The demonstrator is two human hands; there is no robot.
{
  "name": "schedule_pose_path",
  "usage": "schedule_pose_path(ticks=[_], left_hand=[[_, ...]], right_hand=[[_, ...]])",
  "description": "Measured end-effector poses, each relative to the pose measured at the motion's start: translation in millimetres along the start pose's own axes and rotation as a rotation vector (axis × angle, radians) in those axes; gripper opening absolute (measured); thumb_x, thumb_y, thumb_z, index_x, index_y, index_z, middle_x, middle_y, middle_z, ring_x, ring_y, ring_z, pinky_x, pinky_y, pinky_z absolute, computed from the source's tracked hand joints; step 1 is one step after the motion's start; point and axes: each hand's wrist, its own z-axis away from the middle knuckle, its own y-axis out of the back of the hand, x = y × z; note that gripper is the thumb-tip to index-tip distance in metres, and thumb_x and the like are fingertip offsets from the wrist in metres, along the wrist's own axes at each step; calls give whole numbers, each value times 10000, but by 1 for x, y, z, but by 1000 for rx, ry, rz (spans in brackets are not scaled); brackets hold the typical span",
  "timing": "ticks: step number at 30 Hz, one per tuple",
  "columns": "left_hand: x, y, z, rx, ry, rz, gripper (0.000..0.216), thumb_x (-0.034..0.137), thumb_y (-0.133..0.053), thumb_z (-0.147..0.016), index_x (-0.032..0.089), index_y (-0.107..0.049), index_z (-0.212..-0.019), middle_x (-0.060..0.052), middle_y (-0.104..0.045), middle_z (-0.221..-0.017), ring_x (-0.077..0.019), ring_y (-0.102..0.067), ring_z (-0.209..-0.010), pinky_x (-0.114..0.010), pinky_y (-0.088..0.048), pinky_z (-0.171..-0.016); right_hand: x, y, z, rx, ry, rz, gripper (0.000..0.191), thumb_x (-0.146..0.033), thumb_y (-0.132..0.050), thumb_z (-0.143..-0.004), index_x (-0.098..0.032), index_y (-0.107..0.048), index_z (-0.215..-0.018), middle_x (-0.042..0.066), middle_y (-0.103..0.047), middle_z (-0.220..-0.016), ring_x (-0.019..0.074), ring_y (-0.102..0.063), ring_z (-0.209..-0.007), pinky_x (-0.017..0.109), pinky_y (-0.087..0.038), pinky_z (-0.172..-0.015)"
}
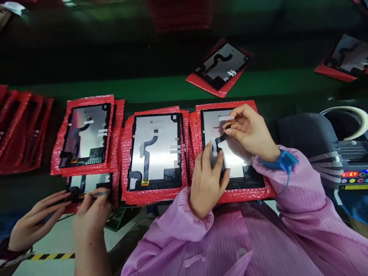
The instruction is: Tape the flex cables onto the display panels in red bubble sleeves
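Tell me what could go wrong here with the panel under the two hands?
1. The right hand pinches the black flex cable on the panel; a hard pull may crease or tear it.
2. The left hand presses on the bare panel back and may leave marks.
3. A co-worker's hands work close by on the left; elbows could bump.
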Motion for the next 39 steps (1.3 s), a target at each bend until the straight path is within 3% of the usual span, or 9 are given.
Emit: schedule_pose_path(ticks=[6,12,16,22,25,30,35,39], left_hand=[[0,1,-1,-76,-102,-115,461,325,-486,-985,25,-547,-1329,-226,-526,-1434,-328,-471,-1353,-495,-431,-1106],[-2,3,-5,-152,-105,-139,499,364,-463,-996,24,-528,-1355,-221,-537,-1432,-324,-476,-1368,-506,-409,-1133],[-4,3,-4,-196,-95,-118,528,401,-444,-1002,35,-501,-1378,-228,-496,-1471,-325,-458,-1385,-505,-422,-1125],[-5,1,-1,-217,-104,-136,699,493,-362,-1010,-45,-366,-1456,-267,-427,-1510,-344,-389,-1427,-494,-413,-1128],[-9,0,-6,-223,-110,-112,664,468,-345,-1019,-35,-390,-1451,-249,-459,-1494,-336,-444,-1364,-497,-444,-1085],[-15,-6,-24,-188,-66,-126,550,367,-340,-1033,-4,-473,-1416,-212,-504,-1471,-300,-549,-1098,-488,-504,-945],[-11,-13,-41,-161,18,-208,442,280,-391,-1023,55,-562,-1363,-192,-622,-1331,-255,-578,-933,-440,-499,-841],[-7,-14,-50,-161,-50,-307,427,201,-403,-996,90,-562,-1376,-149,-653,-1103,-265,-571,-909,-404,-473,-736]], right_hand=[[25,0,-13,7,17,62,272,-112,-657,-702,-216,-503,-901,13,-576,-925,142,-634,-843,286,-566,-713],[32,4,-12,45,94,231,276,-72,-635,-710,-206,-525,-924,33,-554,-1030,159,-650,-914,336,-598,-810],[28,3,-11,53,133,323,262,-47,-633,-706,-202,-540,-895,33,-538,-1031,152,-636,-896,339,-608,-813],[26,2,-13,112,98,344,271,-31,-660,-684,-196,-547,-867,27,-521,-992,141,-618,-845,325,-610,-752],[29,2,-14,133,85,336,285,-26,-669,-680,-194,-540,-871,28,-527,-988,131,-619,-810,318,-607,-731],[34,3,-15,144,93,318,287,-40,-677,-684,-193,-540,-885,37,-541,-996,133,-619,-795,333,-597,-727],[35,4,-16,147,78,272,328,-50,-662,-654,-195,-543,-923,36,-544,-1007,140,-620,-831,323,-582,-739],[23,10,-9,324,63,303,190,-199,-684,-737,-194,-578,-895,42,-588,-975,155,-594,-829,338,-539,-751]])
